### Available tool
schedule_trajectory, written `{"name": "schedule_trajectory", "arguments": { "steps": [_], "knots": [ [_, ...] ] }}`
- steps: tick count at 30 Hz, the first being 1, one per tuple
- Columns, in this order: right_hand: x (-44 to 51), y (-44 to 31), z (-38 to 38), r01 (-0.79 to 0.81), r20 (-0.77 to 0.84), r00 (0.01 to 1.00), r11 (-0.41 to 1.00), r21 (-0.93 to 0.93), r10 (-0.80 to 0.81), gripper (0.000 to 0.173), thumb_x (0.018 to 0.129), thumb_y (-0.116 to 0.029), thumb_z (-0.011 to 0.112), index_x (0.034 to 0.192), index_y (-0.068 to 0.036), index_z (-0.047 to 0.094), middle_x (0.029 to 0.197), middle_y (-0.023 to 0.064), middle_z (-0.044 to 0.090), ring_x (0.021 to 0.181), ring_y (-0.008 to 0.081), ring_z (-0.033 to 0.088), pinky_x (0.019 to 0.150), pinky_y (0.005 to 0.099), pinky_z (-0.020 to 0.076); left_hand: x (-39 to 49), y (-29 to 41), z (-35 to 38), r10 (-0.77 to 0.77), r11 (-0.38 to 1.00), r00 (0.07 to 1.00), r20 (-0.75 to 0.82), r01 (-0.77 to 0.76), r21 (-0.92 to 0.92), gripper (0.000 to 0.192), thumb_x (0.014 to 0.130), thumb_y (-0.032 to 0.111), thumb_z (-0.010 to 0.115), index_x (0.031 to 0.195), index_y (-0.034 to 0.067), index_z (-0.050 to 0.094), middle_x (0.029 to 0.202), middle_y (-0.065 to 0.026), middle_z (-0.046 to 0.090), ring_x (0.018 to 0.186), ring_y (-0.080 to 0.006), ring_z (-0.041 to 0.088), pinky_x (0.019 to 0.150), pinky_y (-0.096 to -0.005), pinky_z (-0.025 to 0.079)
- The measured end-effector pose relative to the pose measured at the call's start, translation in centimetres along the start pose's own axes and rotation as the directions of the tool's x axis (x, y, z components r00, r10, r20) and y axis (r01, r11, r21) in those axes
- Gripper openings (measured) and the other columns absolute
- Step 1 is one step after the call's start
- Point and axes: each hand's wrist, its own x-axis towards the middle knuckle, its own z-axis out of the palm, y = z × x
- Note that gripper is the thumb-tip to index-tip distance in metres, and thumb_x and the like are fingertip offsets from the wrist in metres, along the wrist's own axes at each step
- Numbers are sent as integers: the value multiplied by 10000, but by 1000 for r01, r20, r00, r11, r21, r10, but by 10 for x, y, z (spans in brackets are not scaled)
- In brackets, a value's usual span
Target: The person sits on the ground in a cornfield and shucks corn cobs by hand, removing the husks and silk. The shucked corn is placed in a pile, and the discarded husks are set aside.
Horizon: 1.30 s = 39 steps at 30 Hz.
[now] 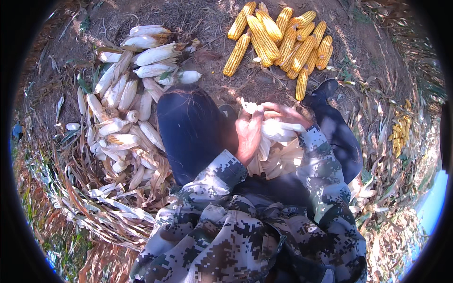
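Observation:
Between my knees, my left hand (248, 133) grips an ear of corn in pale husk (279, 130), its thumb pointing up near a whitish husk tip (249, 107). My right hand (287, 114) lies around the far side of the same ear, and its fingers are partly hidden. Loose, dry husk leaves (283, 159) hang and spread below the hands, over my lap. The kernels of this ear cannot be seen.
A heap of ears in husk (120, 95) lies left of my left knee (187, 131). Bare yellow cobs (286, 42) are piled ahead, near my right shoe (324, 90). More yellow corn (400, 131) sits far right. Dry stalks and leaves (106, 219) cover the ground at left.

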Motion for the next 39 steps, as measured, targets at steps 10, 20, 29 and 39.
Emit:
{"name": "schedule_trajectory", "arguments": {
  "steps": [10, 20, 29, 39],
  "knots": [
    [-61, 24, 112, 165, -394, 900, 982, -90, -187, 680, 872, -240, 822, 1433, 18, 537, 1288, 55, 647, 1199, 170, 626, 1031, 328, 506, -22, -5, -3, 335, 884, 923, 191, -378, 274, 316, 1032, 327, 669, 1093, 17, 656, 919, -114, 700, 845, -220, 683, 775, -374, 544],
    [-201, -1, 144, 561, -760, 456, 812, -159, -464, 530, 991, -211, 721, 1438, 10, 545, 1381, 90, 635, 1182, 215, 633, 1022, 328, 491, -47, 96, -61, 335, 941, 921, 200, -338, -17, 207, 942, 156, 710, 1022, -23, 645, 942, -83, 648, 816, -153, 653, 762, -317, 537],
    [-279, 128, 93, 153, -984, 90, 978, -139, -154, 518, 986, -185, 719, 1429, 20, 547, 1363, 98, 641, 1157, 223, 644, 993, 335, 510, -30, 119, -262, 533, 821, 789, -307, -570, -40, 113, 1018, 90, 671, 1106, 19, 675, 994, -68, 710, 814, -101, 677, 726, -257, 567],
    [-343, 218, 74, -210, -996, -82, 977, 36, 19, 505, 979, -156, 716, 1418, 31, 549, 1343, 107, 648, 1128, 232, 656, 961, 343, 531, 51, 64, -531, 703, 577, 413, -579, 144, 804, 518, 894, 281, 770, 1259, -54, 619, 1248, -299, 610, 1110, -432, 621, 981, -477, 510]
  ]
}}
